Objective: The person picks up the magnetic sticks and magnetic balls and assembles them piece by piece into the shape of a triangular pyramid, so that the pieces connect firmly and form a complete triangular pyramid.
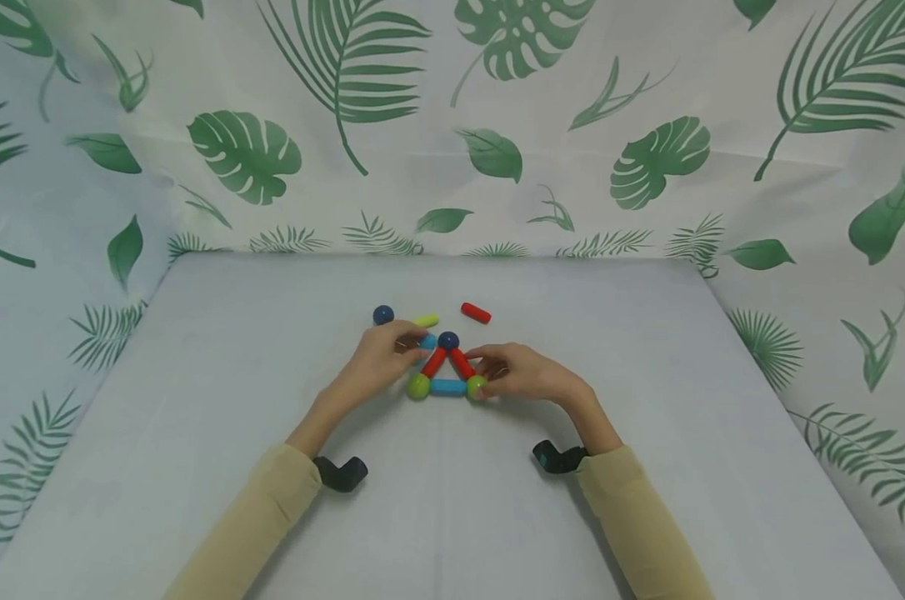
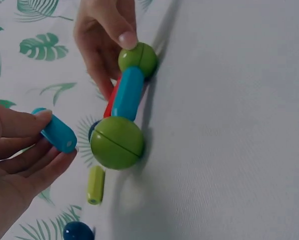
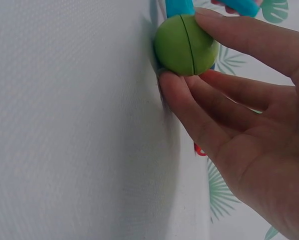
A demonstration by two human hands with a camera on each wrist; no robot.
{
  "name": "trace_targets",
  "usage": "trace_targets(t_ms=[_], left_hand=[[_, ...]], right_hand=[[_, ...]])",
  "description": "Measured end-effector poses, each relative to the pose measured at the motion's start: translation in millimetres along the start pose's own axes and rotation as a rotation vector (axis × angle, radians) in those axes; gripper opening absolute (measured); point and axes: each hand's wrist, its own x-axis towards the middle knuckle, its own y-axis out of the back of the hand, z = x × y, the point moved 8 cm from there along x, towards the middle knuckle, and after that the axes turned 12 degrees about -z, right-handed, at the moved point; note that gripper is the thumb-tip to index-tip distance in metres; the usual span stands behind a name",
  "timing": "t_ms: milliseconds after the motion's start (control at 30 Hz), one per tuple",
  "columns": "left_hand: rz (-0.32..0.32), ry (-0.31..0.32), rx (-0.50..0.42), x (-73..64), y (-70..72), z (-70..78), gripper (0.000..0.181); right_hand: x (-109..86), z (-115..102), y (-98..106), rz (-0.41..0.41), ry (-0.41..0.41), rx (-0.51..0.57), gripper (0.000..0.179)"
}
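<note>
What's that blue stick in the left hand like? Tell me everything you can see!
The blue stick is short and chunky, light blue, with smooth sides like shiny plastic. Its near end is rounded and has a small pale spot; fingers partly cover the rest. The left hand pinches it between thumb and fingers. It tilts and looks lifted off the table, close to the triangle but apart from it.

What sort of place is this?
Likely a staged tabletop recording spot; the room itself can't be told. Signs: a pale tabletop, leaf-print sheeting behind and beside it, and a black device at each wrist.
</note>
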Motion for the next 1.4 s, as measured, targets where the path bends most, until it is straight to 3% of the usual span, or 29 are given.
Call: trace_targets(t_ms=[333, 500, 733, 900, 1200, 1400], left_hand=[[-0.065, 0.026, -0.077, -3.0, -20.1, -6.9, 0.034], [-0.051, 0.023, -0.070, -7.3, -20.3, -6.6, 0.037], [-0.027, 0.027, 0.012, -17.0, -20.2, -11.5, 0.037], [0.000, 0.026, 0.007, -20.8, -17.9, -18.8, 0.033], [-0.011, 0.069, -0.025, -23.6, -16.1, -31.7, 0.030], [-0.071, 0.108, -0.052, -23.0, -15.1, -33.5, 0.032]], right_hand=[[0.5, -1, -1, 0.008, 0.008, -0.007, 0.061], [0.9, -2, -2, 0.008, 0.006, 0.006, 0.061], [3.1, -4, -4, 0.002, 0.016, 0.012, 0.061], [5.5, -4, -6, 0.010, 0.011, 0.011, 0.060], [8.1, -6, -9, 0.013, 0.018, 0.019, 0.060], [6.2, -5, -7, 0.023, 0.026, 0.011, 0.059]])
